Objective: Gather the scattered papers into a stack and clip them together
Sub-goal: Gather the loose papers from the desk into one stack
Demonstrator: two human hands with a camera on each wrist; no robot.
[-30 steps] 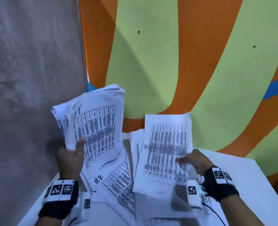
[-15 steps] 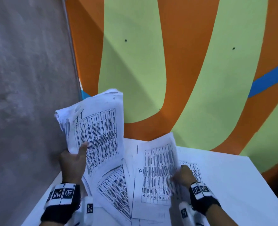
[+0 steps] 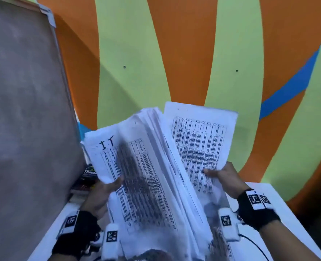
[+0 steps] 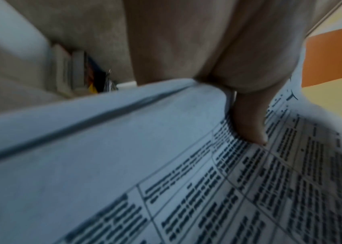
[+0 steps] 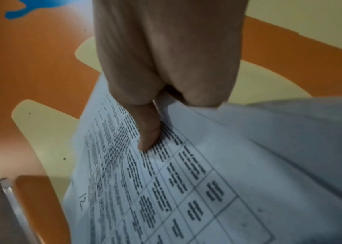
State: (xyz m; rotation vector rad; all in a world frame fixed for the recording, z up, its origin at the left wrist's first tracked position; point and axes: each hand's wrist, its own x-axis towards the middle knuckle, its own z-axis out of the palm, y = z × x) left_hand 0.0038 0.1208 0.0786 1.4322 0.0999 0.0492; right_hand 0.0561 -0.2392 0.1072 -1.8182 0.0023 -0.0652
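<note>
Thumbs of both hands lie flat on printed paper. The left hand (image 3: pixel 101 193) grips a thick sheaf of papers (image 3: pixel 146 181) at its left edge, thumb (image 4: pixel 249 118) on the top page and the other fingers hidden beneath; a handwritten mark sits near that page's upper corner. The right hand (image 3: pixel 229 179) pinches a single sheet (image 3: pixel 199 140) at its lower right edge, thumb (image 5: pixel 147 130) pressed on the printed table, fingers behind the paper. This sheet stands just right of the sheaf, its left edge tucked behind the fanned page edges, so the two overlap between the hands. Both are held up off the white table (image 3: pixel 280 208), tilted toward the wearer, with more printed paper (image 3: pixel 220 243) lying below near the right wrist. Each wrist wears a black band with a coded marker. Behind rises a wall (image 3: pixel 184 53) painted in orange, pale green and blue bands; a grey panel (image 3: pixel 24 110) stands at the left, with some books or boxes (image 3: pixel 86 178) at its foot, too blurred to read.
</note>
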